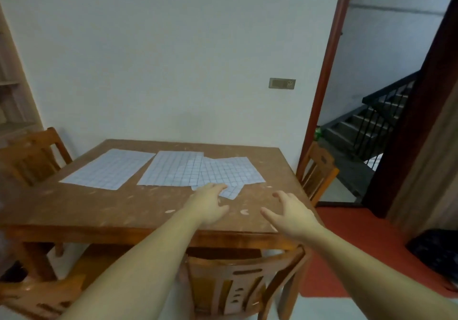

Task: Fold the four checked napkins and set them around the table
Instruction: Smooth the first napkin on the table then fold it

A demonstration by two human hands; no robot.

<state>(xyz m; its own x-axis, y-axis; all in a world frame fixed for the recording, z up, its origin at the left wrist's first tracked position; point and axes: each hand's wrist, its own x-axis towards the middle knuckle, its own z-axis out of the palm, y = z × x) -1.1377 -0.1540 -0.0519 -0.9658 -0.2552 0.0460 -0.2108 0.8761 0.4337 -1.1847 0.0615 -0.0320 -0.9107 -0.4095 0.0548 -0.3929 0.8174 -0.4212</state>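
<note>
Lying flat and unfolded on the far half of the wooden table [99,210] are four checked napkins, pale blue-white with a fine grid. The far-left napkin [109,168] sits alone, its long axis running from near-left to far-right. The middle napkin [168,168] lies just right of it, apart from it, with its long axis on a similar slant. The right napkin [235,171] overlaps the middle one's right edge. A fourth napkin [231,190] shows only as a near corner jutting out from under that overlapping pair, pointing toward the near-right; how it lies beneath them cannot be told.

Left hand [210,205]: reaching forward over the table, fingers relaxed and slightly bent, fingertips at the near edge of the jutting corner. Whether they touch the cloth cannot be told; nothing is gripped.

Right hand [290,210]: over bare tabletop, to the right of and nearer than the napkins, clear of them, fingers spread and loosely curved, holding nothing.

Chairs counted: four wooden ones. Near chair [235,282] tucked under the near edge, left chair [32,156] at the far-left side, right chair [319,171] by the far-right corner, and a part of another chair [37,300] at the near-left.

Beyond: a pale wall with a socket plate [282,83], a red-framed doorway [324,71] at right opening onto a dark staircase [371,121], and red flooring [359,240] on the near right.
</note>
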